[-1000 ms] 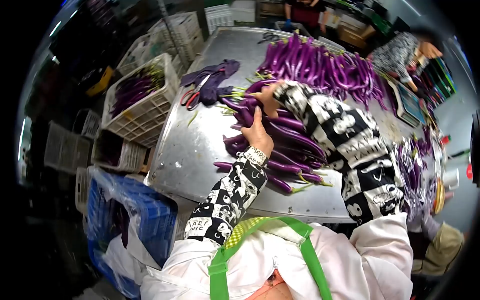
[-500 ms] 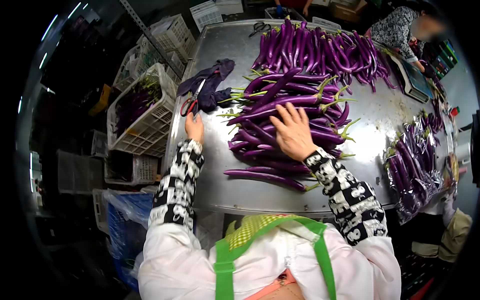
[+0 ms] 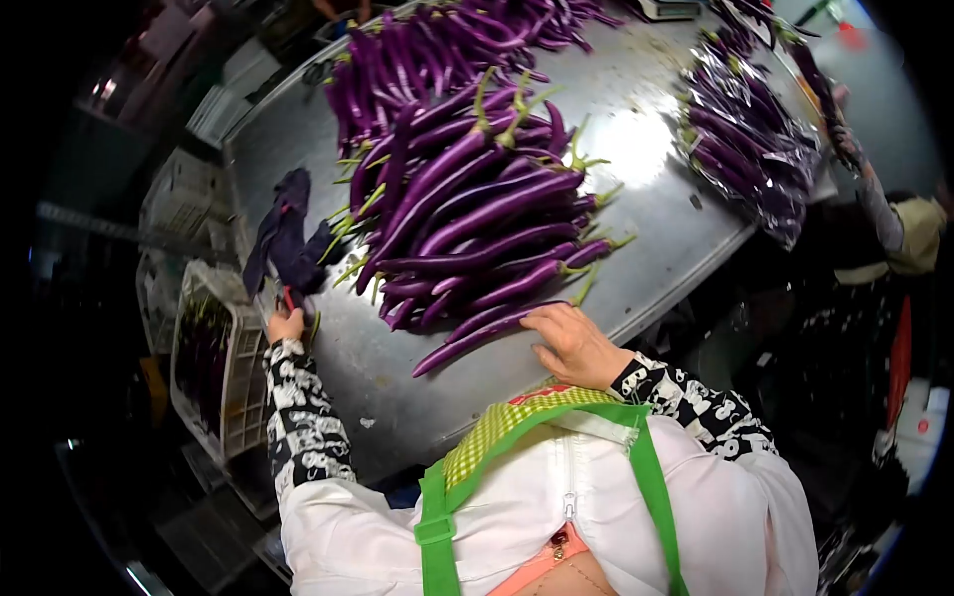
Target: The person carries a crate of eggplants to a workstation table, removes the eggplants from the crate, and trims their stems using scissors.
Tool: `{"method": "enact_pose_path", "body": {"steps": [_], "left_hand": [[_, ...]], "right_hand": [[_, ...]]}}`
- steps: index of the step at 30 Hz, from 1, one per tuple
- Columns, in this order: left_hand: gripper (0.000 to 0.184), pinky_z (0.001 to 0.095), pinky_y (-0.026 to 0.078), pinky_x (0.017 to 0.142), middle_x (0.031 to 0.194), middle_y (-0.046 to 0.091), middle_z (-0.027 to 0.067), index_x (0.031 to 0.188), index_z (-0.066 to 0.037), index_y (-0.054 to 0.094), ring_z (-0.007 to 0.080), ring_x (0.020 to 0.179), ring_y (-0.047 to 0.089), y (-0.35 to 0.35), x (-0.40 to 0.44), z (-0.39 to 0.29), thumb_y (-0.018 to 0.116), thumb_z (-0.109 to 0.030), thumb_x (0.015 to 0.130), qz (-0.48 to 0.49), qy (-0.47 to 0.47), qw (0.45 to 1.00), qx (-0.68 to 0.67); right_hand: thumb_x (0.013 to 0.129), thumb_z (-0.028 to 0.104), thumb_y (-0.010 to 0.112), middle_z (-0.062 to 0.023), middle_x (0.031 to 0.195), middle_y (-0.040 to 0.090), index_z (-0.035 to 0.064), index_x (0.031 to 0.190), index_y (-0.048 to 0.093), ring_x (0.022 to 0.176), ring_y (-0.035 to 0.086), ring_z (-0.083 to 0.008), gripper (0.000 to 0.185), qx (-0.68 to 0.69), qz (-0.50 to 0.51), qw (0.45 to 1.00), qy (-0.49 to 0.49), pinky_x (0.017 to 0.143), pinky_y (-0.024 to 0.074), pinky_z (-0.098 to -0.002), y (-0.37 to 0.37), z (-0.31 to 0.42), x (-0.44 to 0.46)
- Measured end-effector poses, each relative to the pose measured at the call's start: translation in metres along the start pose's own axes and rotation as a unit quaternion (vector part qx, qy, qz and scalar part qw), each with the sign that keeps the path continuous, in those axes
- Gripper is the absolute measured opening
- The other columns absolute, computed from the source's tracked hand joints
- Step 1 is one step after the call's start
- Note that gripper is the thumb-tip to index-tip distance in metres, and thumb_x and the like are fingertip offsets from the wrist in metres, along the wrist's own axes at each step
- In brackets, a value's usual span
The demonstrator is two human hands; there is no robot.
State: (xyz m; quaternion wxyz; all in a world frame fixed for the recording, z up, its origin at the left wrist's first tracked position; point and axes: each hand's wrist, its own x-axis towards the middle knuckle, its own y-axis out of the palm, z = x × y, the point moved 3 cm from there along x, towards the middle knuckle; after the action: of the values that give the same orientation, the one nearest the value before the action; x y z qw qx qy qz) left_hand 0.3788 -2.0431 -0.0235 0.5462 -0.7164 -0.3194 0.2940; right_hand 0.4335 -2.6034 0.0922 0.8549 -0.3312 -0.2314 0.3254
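Note:
My left hand [image 3: 286,325] is closed round the red handles of the scissors [image 3: 289,299], at the table's left edge just below a dark purple cloth [image 3: 288,238]. The scissors' blades are hidden. My right hand [image 3: 576,343] has its fingertips on the stem end of the nearest eggplant [image 3: 477,338], at the front of the pile; its fingers lie close together, bent over that end. The pile of long purple eggplants [image 3: 497,204] covers the middle of the metal table [image 3: 368,417], with green stems pointing both left and right.
More eggplants [image 3: 437,50] lie in a row at the back. Wrapped eggplants [image 3: 745,139] sit at the right. A white crate [image 3: 243,382] of eggplants stands beyond the left edge. Part of another person, a sleeve [image 3: 879,209], shows at the far right.
The view has turned and shifted. My left hand has closed on the scissors' handles. My right hand has moved from the top of the pile to the nearest eggplant's stem end.

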Motion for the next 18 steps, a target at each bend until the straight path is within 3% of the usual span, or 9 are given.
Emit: {"method": "enact_pose_path", "body": {"steps": [1,2,4,7,10,12,14,15,18], "left_hand": [[0.045,0.0411,0.048,0.068,0.073,0.063,0.0271,0.071,0.008,0.062,0.0325,0.074,0.065,0.015,0.011,0.022,0.063,-0.037,0.07,-0.031,0.004,0.995,-0.1],[0.041,0.0368,0.045,0.064,0.072,0.064,0.0217,0.077,0.008,0.063,0.0222,0.069,0.062,0.008,0.007,0.022,0.062,-0.033,0.073,-0.01,-0.013,0.991,-0.132],[0.034,0.0325,0.045,0.065,0.082,0.066,0.0153,0.092,0.009,0.063,0.0175,0.076,0.061,-0.002,-0.018,0.012,0.06,-0.023,0.081,-0.078,-0.044,0.958,-0.274],[0.029,0.0301,0.048,0.075,0.099,0.063,0.0143,0.112,0.011,0.052,0.0192,0.09,0.06,-0.038,-0.091,-0.04,0.051,-0.008,0.09,-0.187,0.006,0.879,-0.438],[0.03,0.0312,0.049,0.078,0.099,0.063,0.0155,0.113,0.011,0.052,0.0206,0.087,0.062,-0.073,-0.153,-0.106,0.051,-0.007,0.09,-0.286,0.077,0.887,-0.355],[0.03,0.0313,0.051,0.075,0.098,0.063,0.0164,0.116,0.009,0.05,0.0227,0.077,0.064,-0.063,-0.14,-0.092,0.051,-0.001,0.088,-0.27,0.051,0.915,-0.295],[0.029,0.0305,0.052,0.074,0.096,0.062,0.0157,0.117,0.006,0.05,0.0207,0.076,0.064,-0.054,-0.131,-0.087,0.052,-0.001,0.089,-0.203,0.028,0.835,-0.51],[0.029,0.0305,0.052,0.074,0.096,0.062,0.0157,0.117,0.006,0.05,0.0207,0.076,0.064,-0.059,-0.138,-0.088,0.052,-0.001,0.089,-0.209,0.024,0.836,-0.506],[0.023,0.0282,0.05,0.077,0.099,0.064,0.0111,0.115,0.001,0.05,0.0177,0.085,0.062,-0.083,-0.183,-0.121,0.053,-0.008,0.093,-0.22,0.144,0.861,-0.436]], "right_hand": [[0.08,0.006,0.06,-0.0163,0.108,0.059,-0.0007,0.117,0.055,0.103,0.056,-0.0314,0.038,0.028,0.019,0.999,0.006,0.086,0.0444,-0.042,0.001,0.0,-0.003],[0.08,0.006,0.06,-0.0163,0.108,0.059,-0.0007,0.117,0.055,0.103,0.056,-0.0314,0.038,0.029,0.016,0.999,0.016,0.086,0.0444,-0.042,0.0,0.0,-0.004],[0.082,0.006,0.057,-0.0165,0.1,0.061,-0.002,0.119,0.053,0.089,0.06,-0.0308,0.037,0.093,0.042,0.994,0.028,0.08,0.0485,-0.0395,0.003,0.002,-0.006],[0.085,0.005,0.058,-0.0151,0.089,0.063,-0.0038,0.118,0.052,0.079,0.063,-0.0293,0.035,0.164,0.004,0.985,0.044,0.072,0.0517,-0.0367,0.0,0.008,-0.01],[0.086,0.004,0.058,-0.0138,0.085,0.064,-0.0043,0.118,0.05,0.075,0.065,-0.0269,0.034,0.24,-0.009,0.968,0.064,0.068,0.0525,-0.0346,-0.003,0.003,-0.018],[0.087,0.004,0.058,-0.0139,0.086,0.064,-0.0036,0.121,0.048,0.076,0.065,-0.0261,0.037,0.24,0.014,0.968,0.075,0.069,0.0523,-0.0346,-0.005,-0.003,-0.023],[0.087,0.005,0.058,-0.0139,0.086,0.064,-0.0039,0.123,0.046,0.076,0.065,-0.0258,0.039,0.231,0.028,0.971,0.058,0.069,0.0523,-0.0332,-0.01,-0.007,-0.033],[0.088,0.005,0.058,-0.0134,0.086,0.065,-0.0043,0.123,0.046,0.076,0.065,-0.0252,0.038,0.248,0.035,0.965,0.082,0.07,0.0525,-0.0327,-0.012,-0.011,-0.039],[0.089,0.009,0.059,-0.0137,0.092,0.065,-0.0046,0.128,0.043,0.08,0.065,-0.0232,0.044,0.287,0.072,0.945,0.141,0.072,0.0531,-0.0323,-0.02,-0.02,-0.056]]}}
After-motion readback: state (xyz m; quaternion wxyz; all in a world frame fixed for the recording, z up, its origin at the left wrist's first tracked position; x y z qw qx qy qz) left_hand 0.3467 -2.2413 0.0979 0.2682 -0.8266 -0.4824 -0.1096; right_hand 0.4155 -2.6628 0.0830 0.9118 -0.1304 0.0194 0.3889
